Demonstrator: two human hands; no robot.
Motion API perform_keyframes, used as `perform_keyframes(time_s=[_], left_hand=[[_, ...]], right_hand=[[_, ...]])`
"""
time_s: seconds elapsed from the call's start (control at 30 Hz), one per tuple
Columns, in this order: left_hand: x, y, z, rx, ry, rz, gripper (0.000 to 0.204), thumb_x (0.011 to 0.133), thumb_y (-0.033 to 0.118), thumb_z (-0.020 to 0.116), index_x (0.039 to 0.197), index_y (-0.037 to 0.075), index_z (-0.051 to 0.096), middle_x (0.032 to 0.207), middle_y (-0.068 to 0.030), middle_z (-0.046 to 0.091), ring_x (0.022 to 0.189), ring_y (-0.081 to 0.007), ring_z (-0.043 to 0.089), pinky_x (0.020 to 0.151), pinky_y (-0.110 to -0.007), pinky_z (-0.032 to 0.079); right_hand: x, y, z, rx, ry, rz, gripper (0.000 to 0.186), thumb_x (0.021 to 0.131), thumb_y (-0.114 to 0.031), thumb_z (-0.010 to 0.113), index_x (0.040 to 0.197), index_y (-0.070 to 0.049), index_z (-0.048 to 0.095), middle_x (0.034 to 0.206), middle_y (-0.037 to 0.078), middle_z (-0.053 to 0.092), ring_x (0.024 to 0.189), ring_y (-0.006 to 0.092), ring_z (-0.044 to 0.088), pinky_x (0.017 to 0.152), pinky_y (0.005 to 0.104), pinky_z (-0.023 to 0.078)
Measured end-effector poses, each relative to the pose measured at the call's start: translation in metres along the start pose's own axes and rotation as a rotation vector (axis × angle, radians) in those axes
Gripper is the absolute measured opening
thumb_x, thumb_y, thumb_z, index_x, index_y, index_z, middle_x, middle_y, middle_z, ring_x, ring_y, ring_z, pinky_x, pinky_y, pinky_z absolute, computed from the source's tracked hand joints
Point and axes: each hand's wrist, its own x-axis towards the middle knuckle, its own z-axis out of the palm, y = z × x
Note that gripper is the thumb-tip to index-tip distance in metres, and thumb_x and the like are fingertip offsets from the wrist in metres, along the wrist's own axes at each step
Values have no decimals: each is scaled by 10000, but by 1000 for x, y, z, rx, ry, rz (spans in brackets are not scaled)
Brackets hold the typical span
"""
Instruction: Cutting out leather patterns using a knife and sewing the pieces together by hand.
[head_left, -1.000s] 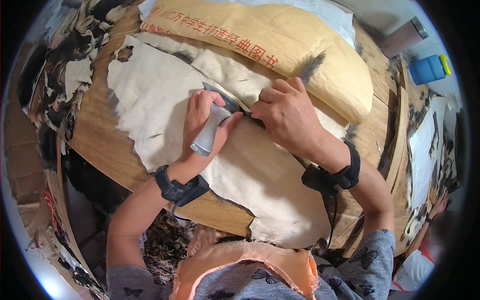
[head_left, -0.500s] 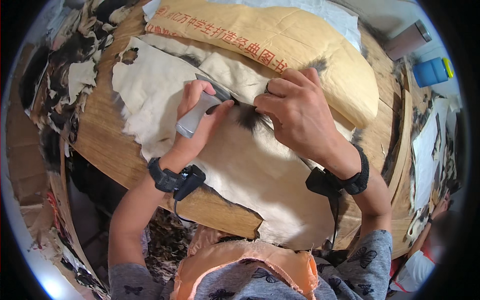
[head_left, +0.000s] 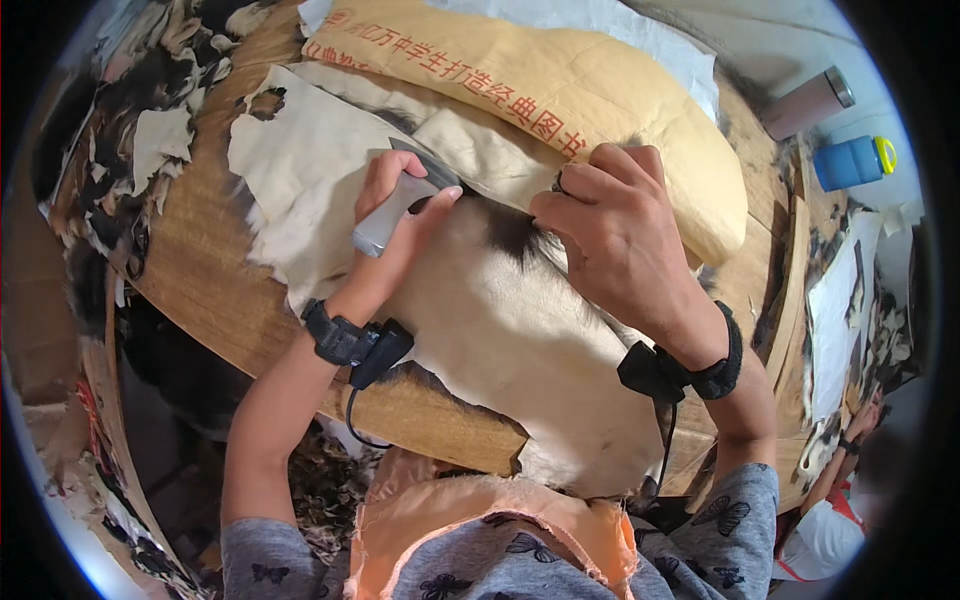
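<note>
A large cream animal hide (head_left: 480,340) lies skin side up across the wooden table (head_left: 190,290), with dark fur (head_left: 512,228) showing along an edge between my hands. My left hand (head_left: 405,215) is closed around a grey knife-like tool (head_left: 378,226); its dark flat part points toward that furred edge. My left thumb presses near the tool's tip. To the right, my right hand (head_left: 625,235) pinches the hide's edge with curled fingers, its fingertips partly hidden. Behind both hands, another pale piece of hide (head_left: 480,150) sits under a yellow printed bag (head_left: 600,90).
Fur and hide scraps (head_left: 150,120) are heaped at the left. A pink tumbler (head_left: 808,104) and a blue container with a yellow lid (head_left: 850,163) stand at the back right. At the right edge another person's arm (head_left: 830,465) shows. Both my wrists carry strapped black devices with cables.
My right hand has moved slightly right and away from the left, with the furred edge drawn along. The left hand keeps its hold on the tool, nearly in place. The view has shifted slightly.
</note>
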Motion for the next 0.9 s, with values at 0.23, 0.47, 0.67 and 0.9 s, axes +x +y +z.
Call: perform_keyframes(time_s=[0.23, 0.47, 0.67, 0.9], left_hand=[[-2, -8, 3, -148, 34, -98, 346, 722, 159, 698, 914, 36, 437, 885, -126, 474, 802, -287, 491, 714, -370, 413], [-2, -23, 15, -201, 120, -137, 328, 737, 142, 676, 932, 52, 429, 915, -132, 484, 813, -314, 496, 722, -401, 414], [-1, -22, 5, -407, 99, -240, 275, 806, 175, 648, 926, 62, 427, 777, -56, 479, 661, -175, 482, 606, -324, 420], [-7, 49, -23, -655, -203, -165, 149, 923, 249, 505, 932, 111, 451, 798, 4, 507, 701, -70, 522, 485, -170, 321]], right_hand=[[-5, -5, -4, -120, 9, 38, 133, 573, -6, 591, 676, -89, 611, 650, 11, 487, 706, 203, 484, 702, 329, 359], [-16, -19, -13, -271, 78, 128, 154, 583, 3, 569, 678, -97, 637, 658, 0, 529, 707, 192, 496, 690, 314, 359], [-58, -18, -41, -404, 100, 264, 155, 656, -22, 614, 751, -123, 685, 712, -5, 562, 753, 199, 514, 704, 332, 384], [-155, -39, -58, -356, -50, 544, 247, 673, -1, 581, 837, -146, 696, 731, 37, 561, 804, 242, 543, 697, 344, 436]])
